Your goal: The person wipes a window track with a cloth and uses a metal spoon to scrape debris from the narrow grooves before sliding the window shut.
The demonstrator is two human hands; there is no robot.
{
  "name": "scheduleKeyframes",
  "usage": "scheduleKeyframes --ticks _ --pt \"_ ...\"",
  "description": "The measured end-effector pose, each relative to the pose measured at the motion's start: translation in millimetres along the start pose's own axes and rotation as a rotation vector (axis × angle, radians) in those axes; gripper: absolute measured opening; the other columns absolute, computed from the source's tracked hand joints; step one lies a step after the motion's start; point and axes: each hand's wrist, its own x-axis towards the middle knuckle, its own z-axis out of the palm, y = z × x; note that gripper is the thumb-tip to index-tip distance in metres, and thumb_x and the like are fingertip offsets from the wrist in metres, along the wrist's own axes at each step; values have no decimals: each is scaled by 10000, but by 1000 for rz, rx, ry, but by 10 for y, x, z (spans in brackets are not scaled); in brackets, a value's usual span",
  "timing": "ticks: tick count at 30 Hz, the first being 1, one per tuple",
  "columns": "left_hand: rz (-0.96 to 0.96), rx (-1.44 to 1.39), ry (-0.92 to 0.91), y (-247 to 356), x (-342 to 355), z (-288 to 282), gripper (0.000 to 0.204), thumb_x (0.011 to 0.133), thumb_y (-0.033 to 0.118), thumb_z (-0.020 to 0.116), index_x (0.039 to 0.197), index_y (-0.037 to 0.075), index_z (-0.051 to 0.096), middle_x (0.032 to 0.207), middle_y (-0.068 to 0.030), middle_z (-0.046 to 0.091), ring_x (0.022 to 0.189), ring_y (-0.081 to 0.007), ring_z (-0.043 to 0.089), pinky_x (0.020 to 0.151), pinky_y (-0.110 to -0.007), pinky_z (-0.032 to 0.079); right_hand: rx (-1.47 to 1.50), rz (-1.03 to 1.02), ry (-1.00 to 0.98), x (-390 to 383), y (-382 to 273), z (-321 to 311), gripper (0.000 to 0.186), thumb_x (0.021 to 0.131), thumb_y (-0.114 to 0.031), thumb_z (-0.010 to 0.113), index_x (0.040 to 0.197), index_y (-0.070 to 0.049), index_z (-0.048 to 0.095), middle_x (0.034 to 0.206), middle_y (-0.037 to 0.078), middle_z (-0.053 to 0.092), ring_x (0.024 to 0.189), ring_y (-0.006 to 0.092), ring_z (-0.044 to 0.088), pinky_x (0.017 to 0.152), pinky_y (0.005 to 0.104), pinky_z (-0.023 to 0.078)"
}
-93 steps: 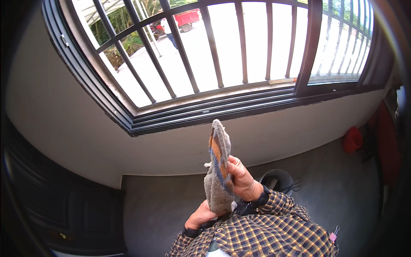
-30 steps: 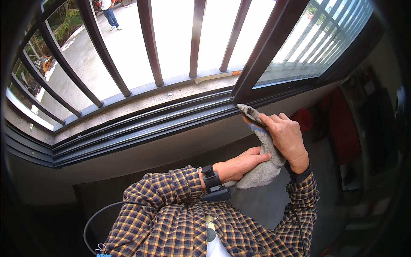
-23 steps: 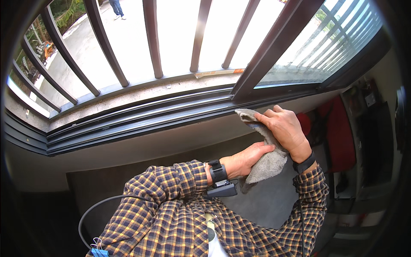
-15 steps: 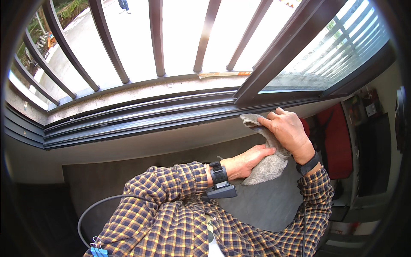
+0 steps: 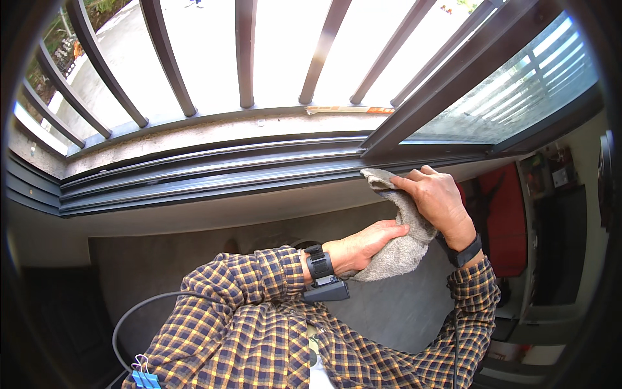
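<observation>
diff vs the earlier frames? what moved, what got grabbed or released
About three seconds ago the grey terry cloth was held upright, away from the window. Since then the right hand has carried its top end up and right onto the dark metal window track, by the sash corner. Nothing was released. The left hand still holds the cloth's lower end, and both hands keep their grip.
</observation>
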Motion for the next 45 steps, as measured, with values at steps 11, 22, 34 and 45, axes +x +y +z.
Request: scheduleKeyframes --ticks 11,22,34,45 --pt "23 33 52 51 -30 96 297 991 261 534 1172 33 591 1083 -56 671 932 -155 653 812 -302 543 93 -1 -70 15 171 -88 339 793 -32 630 1087 -179 712 820 41 657 783 243 639 662 347 529" --pt "59 69 -10 21 144 103 295 980 243 543 1180 31 588 1085 -47 661 931 -141 641 819 -297 526 -64 -105 -104 102 127 -207 361 815 -120 575 1161 -179 659 833 22 605 777 208 605 659 322 514" --pt "94 111 -7 48 137 191 312 976 228 533 1182 1 592 1116 -65 652 961 -144 631 841 -298 519 -33 -93 -138 98 94 -286 372 829 -117 560 1188 -148 650 863 38 594 814 226 602 703 335 511" --pt "101 160 -104 -20 136 62 378 984 212 515 1288 -11 540 1212 -84 617 1057 -155 602 912 -306 492 10 -31 -174 47 -50 -290 388 826 -112 565 1207 -142 630 854 50 585 831 235 601 699 336 510"
